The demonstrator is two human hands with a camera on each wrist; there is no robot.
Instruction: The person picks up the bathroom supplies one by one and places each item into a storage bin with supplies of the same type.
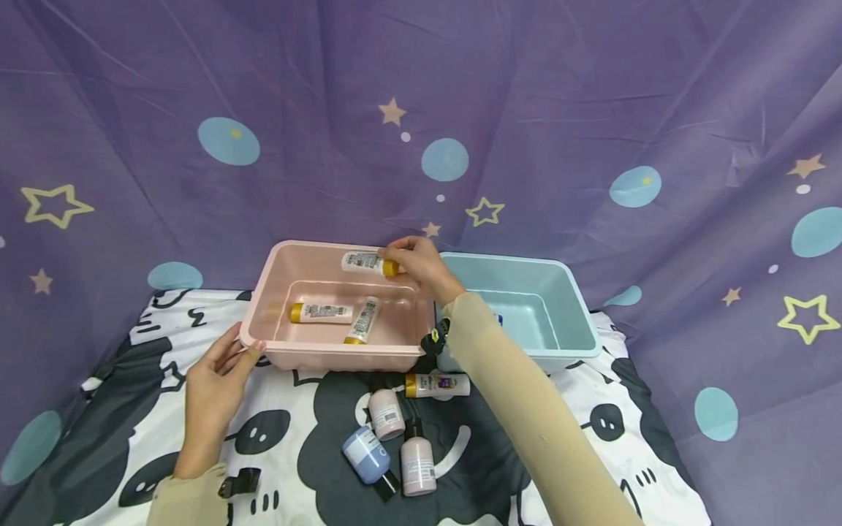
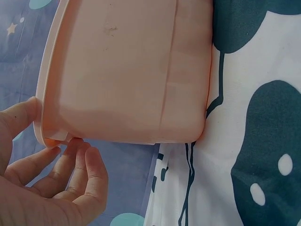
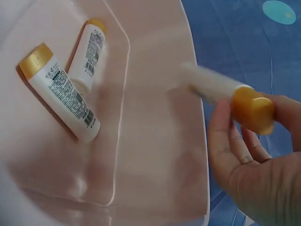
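My right hand (image 1: 426, 269) pinches a small white bottle (image 1: 360, 261) by its gold cap, over the back right part of the pink bin (image 1: 342, 349). In the right wrist view this bottle (image 3: 214, 84) is blurred and tilts across the bin's rim. Two similar bottles lie inside the bin: one on its side (image 1: 325, 313) at the left, another slanted (image 1: 364, 320) near the front wall. With thumb on the rim and fingers under it, my left hand (image 1: 215, 391) grips the bin's front left corner, seen close up in the left wrist view.
A light blue bin (image 1: 572, 310) stands right of the pink one, partly behind my right forearm. In front lie a gold-capped white bottle (image 1: 447, 385), two pale pink bottles (image 1: 387, 416) and a blue bottle (image 1: 365, 453) on patterned cloth. A purple curtain (image 1: 546, 109) hangs behind.
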